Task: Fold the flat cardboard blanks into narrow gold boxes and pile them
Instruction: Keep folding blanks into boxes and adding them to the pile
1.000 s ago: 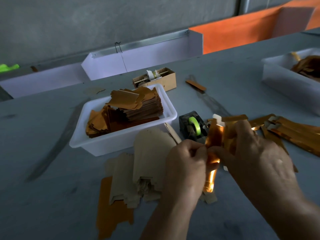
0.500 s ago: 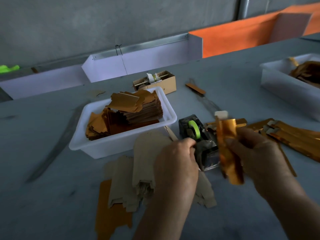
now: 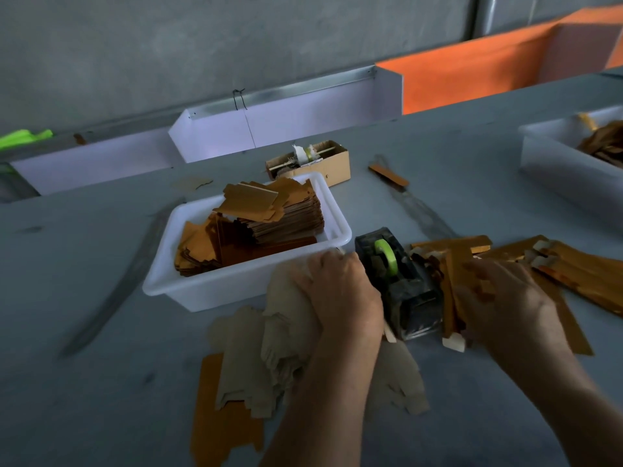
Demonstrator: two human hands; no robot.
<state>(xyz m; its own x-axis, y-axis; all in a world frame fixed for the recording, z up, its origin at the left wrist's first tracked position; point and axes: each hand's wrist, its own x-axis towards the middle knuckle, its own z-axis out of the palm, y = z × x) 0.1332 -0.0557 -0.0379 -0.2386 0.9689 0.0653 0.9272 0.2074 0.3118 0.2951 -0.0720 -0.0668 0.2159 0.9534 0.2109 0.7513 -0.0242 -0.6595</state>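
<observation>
A loose heap of flat blanks [image 3: 286, 335] lies brown side up in front of me, with one gold-faced blank [image 3: 215, 419] beneath it. My left hand [image 3: 340, 291] rests on the heap, its fingers curled over the top edge of a blank. My right hand [image 3: 505, 298] is blurred; it holds a folded narrow gold box [image 3: 450, 298] down on the table beside the tape dispenser [image 3: 404, 288]. More folded gold boxes [image 3: 580, 274] lie piled to the right. A white tub [image 3: 236, 291] holds stacked gold blanks [image 3: 269, 224].
A small open cardboard box [image 3: 323, 166] sits behind the tub. An orange strip [image 3: 387, 175] lies on the grey table. A second white tub [image 3: 556, 166] with brown pieces stands at the far right. White troughs [image 3: 286, 129] line the back edge.
My right hand has swung the folded gold box down from mid-air to the table right of the tape dispenser. My left hand let go of it earlier and settled on the blank heap.
</observation>
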